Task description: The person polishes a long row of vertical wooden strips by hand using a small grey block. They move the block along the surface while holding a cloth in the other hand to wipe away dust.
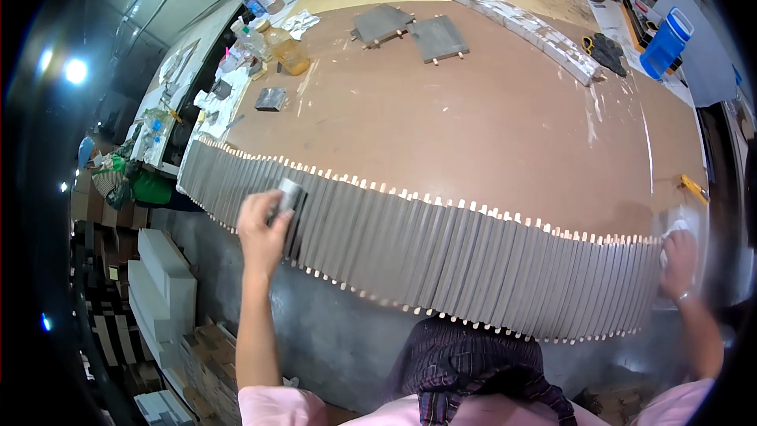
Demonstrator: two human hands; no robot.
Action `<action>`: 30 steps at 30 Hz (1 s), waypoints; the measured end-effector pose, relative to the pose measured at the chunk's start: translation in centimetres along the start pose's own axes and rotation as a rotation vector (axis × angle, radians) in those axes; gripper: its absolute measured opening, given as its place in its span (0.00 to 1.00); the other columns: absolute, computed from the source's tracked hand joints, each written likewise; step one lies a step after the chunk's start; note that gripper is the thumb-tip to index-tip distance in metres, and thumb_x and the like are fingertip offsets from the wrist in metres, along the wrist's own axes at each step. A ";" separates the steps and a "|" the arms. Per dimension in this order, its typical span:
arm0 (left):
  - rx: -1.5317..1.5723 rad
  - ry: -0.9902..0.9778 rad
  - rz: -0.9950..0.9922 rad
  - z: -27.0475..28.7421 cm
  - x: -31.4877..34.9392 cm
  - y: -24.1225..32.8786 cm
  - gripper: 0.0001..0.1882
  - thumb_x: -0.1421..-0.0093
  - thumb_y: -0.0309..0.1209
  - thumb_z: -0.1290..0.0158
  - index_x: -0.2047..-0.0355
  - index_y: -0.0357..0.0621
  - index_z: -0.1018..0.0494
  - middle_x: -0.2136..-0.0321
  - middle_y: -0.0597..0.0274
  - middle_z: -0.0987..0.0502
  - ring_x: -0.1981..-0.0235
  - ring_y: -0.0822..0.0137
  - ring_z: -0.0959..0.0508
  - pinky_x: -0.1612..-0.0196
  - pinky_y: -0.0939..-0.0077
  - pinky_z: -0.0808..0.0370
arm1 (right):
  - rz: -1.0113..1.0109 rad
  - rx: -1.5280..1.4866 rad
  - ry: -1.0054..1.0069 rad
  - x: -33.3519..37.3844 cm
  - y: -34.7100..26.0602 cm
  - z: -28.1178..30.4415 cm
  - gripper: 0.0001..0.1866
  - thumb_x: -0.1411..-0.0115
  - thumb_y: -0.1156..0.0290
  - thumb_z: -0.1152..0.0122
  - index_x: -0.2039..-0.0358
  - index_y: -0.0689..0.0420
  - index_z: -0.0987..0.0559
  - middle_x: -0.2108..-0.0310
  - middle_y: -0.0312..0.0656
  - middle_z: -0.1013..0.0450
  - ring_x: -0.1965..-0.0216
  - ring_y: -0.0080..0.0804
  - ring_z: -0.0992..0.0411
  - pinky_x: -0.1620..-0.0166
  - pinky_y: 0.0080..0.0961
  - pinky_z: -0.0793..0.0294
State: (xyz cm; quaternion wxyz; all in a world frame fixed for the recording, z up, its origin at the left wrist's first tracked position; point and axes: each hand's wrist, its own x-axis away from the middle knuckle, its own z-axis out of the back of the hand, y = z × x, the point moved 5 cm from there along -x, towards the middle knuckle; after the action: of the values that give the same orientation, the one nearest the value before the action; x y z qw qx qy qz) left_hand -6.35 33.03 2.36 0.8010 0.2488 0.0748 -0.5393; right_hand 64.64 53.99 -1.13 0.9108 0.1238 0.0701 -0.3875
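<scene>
A long row of thin grey boards (378, 229), packed side by side, runs along the near edge of the table. Pale wooden pegs stick out at both ends of the boards. Over the left part of the row, my left hand (262, 225) is closed around a small light-grey block (290, 189), fingers on its sides. At the row's right end, my right hand (680, 260) is closed by the last boards, blurred by motion. A whitish, partly see-through thing (680, 222) shows at its fingers; its kind is unclear.
Two grey boards with pegs (439, 37) lie flat at the back, near a long paint-stained bar (505, 20). Bottles and a jar of amber liquid (285, 51) stand back left. A dark block (270, 99), a yellow-handled cutter (694, 188) and a blue jug (667, 43) are also around.
</scene>
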 end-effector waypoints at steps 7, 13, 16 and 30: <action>-0.014 -0.068 -0.184 -0.9 1.8 5.4 0.19 0.58 0.17 0.38 0.64 0.47 0.20 0.64 0.59 0.25 0.61 0.54 0.25 0.57 0.61 0.29 | -0.014 -0.043 -0.006 1.0 0.4 -0.4 0.13 0.56 0.70 0.42 0.70 0.62 0.29 0.66 0.50 0.35 0.62 0.53 0.35 0.54 0.45 0.35; 0.010 -0.142 -0.254 -0.7 2.1 6.9 0.22 0.60 0.14 0.39 0.62 0.47 0.19 0.64 0.59 0.25 0.61 0.54 0.26 0.56 0.60 0.28 | -0.006 -0.032 0.035 0.5 -0.1 0.2 0.13 0.57 0.70 0.42 0.70 0.62 0.29 0.66 0.50 0.35 0.62 0.53 0.35 0.55 0.44 0.35; 0.056 -0.028 -0.216 -0.8 1.6 6.5 0.24 0.58 0.14 0.39 0.58 0.46 0.18 0.63 0.58 0.24 0.60 0.54 0.25 0.59 0.61 0.26 | -0.004 -0.035 0.029 0.0 -0.1 0.1 0.13 0.57 0.70 0.42 0.70 0.62 0.29 0.66 0.50 0.34 0.62 0.53 0.35 0.55 0.44 0.35; 0.133 -0.194 -0.189 -0.2 1.2 8.9 0.24 0.57 0.14 0.38 0.58 0.45 0.17 0.63 0.59 0.24 0.60 0.56 0.25 0.58 0.65 0.26 | 0.006 -0.044 -0.002 0.6 0.3 -0.2 0.12 0.52 0.68 0.41 0.69 0.62 0.28 0.66 0.51 0.34 0.60 0.54 0.34 0.56 0.46 0.35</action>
State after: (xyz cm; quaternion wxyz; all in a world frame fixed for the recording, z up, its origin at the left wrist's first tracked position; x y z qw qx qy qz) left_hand 2.20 34.72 4.55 0.7321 0.2396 -0.0158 -0.6375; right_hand 65.28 53.87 -1.38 0.9146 0.1035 0.0775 -0.3831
